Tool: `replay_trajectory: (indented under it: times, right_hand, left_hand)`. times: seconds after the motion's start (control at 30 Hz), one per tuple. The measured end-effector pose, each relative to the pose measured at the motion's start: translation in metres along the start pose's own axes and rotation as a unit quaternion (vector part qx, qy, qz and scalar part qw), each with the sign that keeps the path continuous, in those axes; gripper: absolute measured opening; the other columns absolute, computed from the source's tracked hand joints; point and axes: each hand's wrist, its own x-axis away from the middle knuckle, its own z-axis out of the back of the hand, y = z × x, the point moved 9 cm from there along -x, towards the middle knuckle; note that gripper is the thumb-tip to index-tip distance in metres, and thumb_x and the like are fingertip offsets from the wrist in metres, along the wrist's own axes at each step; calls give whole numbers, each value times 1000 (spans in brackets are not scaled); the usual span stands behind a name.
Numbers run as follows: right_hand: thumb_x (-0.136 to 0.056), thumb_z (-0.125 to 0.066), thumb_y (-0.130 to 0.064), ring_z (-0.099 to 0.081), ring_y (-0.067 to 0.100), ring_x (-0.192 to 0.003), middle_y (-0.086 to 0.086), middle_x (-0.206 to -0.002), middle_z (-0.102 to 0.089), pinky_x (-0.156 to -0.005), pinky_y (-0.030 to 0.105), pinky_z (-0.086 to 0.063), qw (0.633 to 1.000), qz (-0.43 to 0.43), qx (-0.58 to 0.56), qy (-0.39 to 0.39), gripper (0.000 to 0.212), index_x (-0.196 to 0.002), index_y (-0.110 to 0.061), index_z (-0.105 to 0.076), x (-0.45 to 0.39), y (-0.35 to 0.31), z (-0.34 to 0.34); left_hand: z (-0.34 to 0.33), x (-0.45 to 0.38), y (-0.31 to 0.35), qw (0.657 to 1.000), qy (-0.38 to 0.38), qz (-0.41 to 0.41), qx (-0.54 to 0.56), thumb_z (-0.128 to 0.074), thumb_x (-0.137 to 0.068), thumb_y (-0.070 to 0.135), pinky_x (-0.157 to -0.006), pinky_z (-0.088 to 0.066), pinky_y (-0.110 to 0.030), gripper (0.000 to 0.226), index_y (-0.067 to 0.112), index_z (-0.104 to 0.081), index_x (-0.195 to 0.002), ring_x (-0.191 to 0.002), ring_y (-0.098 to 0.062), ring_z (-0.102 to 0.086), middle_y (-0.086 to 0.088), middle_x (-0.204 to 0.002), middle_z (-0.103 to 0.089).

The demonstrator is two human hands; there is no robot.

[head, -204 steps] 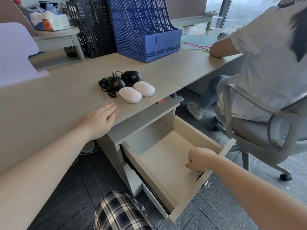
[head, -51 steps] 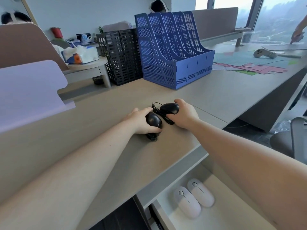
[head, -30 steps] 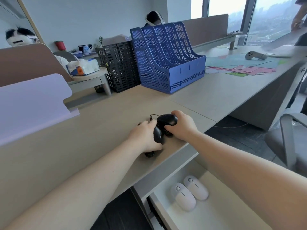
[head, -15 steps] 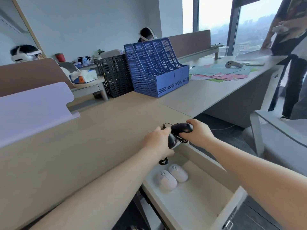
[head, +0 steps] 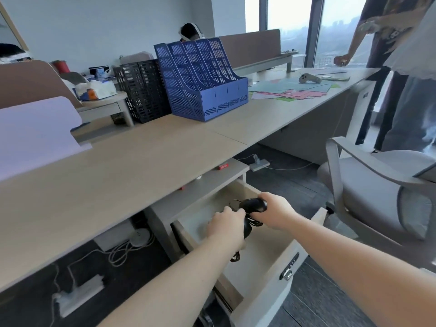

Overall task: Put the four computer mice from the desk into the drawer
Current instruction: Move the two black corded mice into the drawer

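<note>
Two black mice are clasped, one by the left hand [head: 226, 226] and one by the right hand [head: 274, 214], above the open drawer [head: 266, 260]; the interior is partly hidden by both hands.

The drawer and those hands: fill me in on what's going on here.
A person is putting computer mice away. Each hand holds a black corded mouse over the open drawer: the left hand grips one mouse, the right hand the other mouse, with their cords bunched and dangling between them. Neither has been set down yet. The hands hide most of the drawer's inside, and no mouse is left on the desk.
</note>
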Motion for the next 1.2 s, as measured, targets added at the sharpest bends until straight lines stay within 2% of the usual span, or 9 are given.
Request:
replay_trajectory:
  times: [0.23,0.33,0.43,0.57,0.63,0.77,0.9,1.1,1.2]
  right_hand:
    - [-76,-65,-35,-60,28,-91,10,-104,-62,-74,34,-51,992,-12,84,-96,38,-106,-13,-56,-7,36,-45]
    - [-77,-63,-36,-60,31,-97,14,-112,-60,-81,39,-54,983,-9,115,-142,44,-112,-12,-53,-13,39,-60]
    - [-77,-64,-35,-56,34,-111,16,-126,-53,-93,42,-52,974,-11,135,-181,63,-132,-12,-43,-16,42,-77]
    - [-74,-65,-35,-51,36,-118,18,-130,-47,-99,43,-48,960,-11,179,-216,71,-136,-14,-37,-18,50,-98]
    - [-74,-66,-34,-51,36,-116,18,-129,-46,-98,42,-48,955,-4,193,-227,70,-134,-14,-38,-18,49,-106]
    - [-72,-70,-33,-54,38,-111,17,-125,-47,-91,39,-50,945,4,218,-245,66,-128,-15,-40,-19,51,-116]
    - [-69,-75,-36,-54,36,-114,16,-127,-51,-93,41,-50,939,11,235,-250,74,-131,-17,-39,-22,55,-120]
    - [-73,-73,-37,-53,35,-118,16,-128,-55,-92,38,-48,943,30,230,-237,70,-132,-14,-42,-25,49,-120]
    - [-74,-73,-38,-54,35,-116,16,-127,-56,-92,39,-48,942,37,238,-236,69,-130,-13,-43,-24,46,-120]
  left_hand:
    - [-66,-5,2,997,-72,7,-9,-69,-78,19,-88,-46,-40,49,16,-45,-121,-116,-35,-48,-14,-130,-46]
    - [-84,-14,-4,996,-86,17,-5,-68,-80,18,-94,-45,-42,55,13,-41,-128,-120,-37,-47,-15,-133,-44]
    - [-94,-19,-5,996,-82,9,-24,-64,-82,13,-97,-44,-42,60,14,-37,-135,-122,-36,-46,-15,-136,-42]
    - [-106,-24,-8,997,-78,8,-26,-51,-87,7,-99,-43,-44,50,16,-39,-134,-123,-38,-46,-16,-135,-46]
    - [-114,-25,-12,995,-94,20,-11,-60,-85,16,-99,-43,-45,49,15,-42,-131,-124,-38,-45,-16,-133,-47]
    - [-123,-25,-13,993,-116,20,13,-78,-70,35,-94,-47,-45,69,14,-46,-127,-123,-36,-45,-13,-127,-47]
    - [-124,-28,-15,994,-104,16,22,-74,-75,31,-95,-46,-44,61,14,-47,-127,-124,-36,-45,-14,-128,-47]
    - [-124,-31,-16,995,-96,6,25,-69,-77,27,-92,-47,-44,48,13,-52,-120,-120,-37,-47,-14,-126,-49]
    - [-123,-31,-15,995,-100,3,19,-71,-74,30,-92,-46,-44,53,13,-51,-120,-118,-37,-48,-14,-125,-50]
